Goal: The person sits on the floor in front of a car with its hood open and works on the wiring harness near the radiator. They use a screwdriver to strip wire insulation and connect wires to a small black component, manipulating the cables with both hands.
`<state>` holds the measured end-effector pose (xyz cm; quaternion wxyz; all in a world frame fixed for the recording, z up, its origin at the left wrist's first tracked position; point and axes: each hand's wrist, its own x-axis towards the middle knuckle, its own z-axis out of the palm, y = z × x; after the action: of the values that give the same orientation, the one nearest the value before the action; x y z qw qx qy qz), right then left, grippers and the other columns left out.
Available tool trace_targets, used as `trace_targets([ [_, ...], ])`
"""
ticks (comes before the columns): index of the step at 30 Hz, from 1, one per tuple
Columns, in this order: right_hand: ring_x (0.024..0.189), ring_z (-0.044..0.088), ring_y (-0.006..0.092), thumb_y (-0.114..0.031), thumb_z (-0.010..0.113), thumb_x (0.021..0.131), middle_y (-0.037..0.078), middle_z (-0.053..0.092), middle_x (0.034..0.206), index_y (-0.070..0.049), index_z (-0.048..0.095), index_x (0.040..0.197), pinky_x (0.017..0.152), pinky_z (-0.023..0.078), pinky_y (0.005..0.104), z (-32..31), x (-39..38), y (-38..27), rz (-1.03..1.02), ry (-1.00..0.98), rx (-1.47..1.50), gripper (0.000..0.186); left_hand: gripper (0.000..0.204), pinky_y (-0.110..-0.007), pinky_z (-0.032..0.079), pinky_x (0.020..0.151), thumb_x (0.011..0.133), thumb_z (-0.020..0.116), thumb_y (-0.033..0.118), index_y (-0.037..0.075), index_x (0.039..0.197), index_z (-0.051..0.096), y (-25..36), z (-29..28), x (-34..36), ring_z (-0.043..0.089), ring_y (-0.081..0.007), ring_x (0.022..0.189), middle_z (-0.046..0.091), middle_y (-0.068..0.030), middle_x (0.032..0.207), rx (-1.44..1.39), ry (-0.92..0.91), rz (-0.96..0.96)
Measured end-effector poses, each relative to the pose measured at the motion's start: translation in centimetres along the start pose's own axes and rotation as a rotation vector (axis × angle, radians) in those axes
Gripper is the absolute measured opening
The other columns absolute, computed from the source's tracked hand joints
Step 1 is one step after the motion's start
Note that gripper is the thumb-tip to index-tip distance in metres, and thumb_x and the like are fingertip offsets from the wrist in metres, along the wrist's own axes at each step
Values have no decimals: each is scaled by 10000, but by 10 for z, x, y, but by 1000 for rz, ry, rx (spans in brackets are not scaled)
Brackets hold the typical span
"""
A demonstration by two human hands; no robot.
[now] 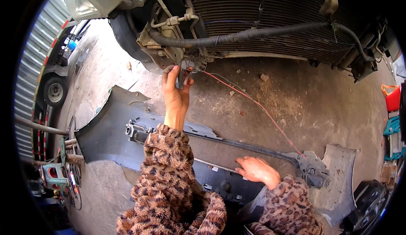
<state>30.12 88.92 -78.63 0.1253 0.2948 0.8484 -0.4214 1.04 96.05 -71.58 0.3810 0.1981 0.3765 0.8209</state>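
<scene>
My left hand [176, 91] is raised with its fingers around a small grey part [186, 68] with wires, just under the metal bracket [163, 53] at the car's exposed front. A thin red wire [262, 108] runs from there down to the right end of a detached dark bumper [101, 133] lying on the floor. My right hand [253, 171] is low over the bumper, fingers apart and holding nothing; whether it touches the bumper I cannot tell. Both forearms are in leopard-print fleece sleeves.
The radiator [270, 6] and a black hose [237, 37] hang overhead. A truck with a corrugated side [36, 66] stands at left, above a green-and-red stool [55, 176] with tools. A screwdriver [129, 66] lies on the concrete floor. A red container [391, 99] and teal items sit at right.
</scene>
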Motion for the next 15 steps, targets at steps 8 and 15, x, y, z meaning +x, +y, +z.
trace_targets([
  [8, 920, 573, 414, -276, 519, 881, 215, 597, 966, -32, 545, 1051, 780, 465, 490, 2, 3, 1, -8, -15, -6, 298, 324, -276, 470, 730, 830, 667, 86, 32, 1079, 468, 6, -12, 4, 593, -180, 956, 595, -77, 1009, 88, -187, 46],
  [15, 970, 554, 412, -316, 493, 902, 226, 580, 1021, -34, 514, 1151, 815, 446, 476, -2, 0, 2, 9, -55, -5, 377, 372, -302, 459, 865, 827, 649, 26, 4, 1131, 437, 4, -22, 11, 570, -212, 1034, 567, -126, 1080, 283, -278, 140],
])
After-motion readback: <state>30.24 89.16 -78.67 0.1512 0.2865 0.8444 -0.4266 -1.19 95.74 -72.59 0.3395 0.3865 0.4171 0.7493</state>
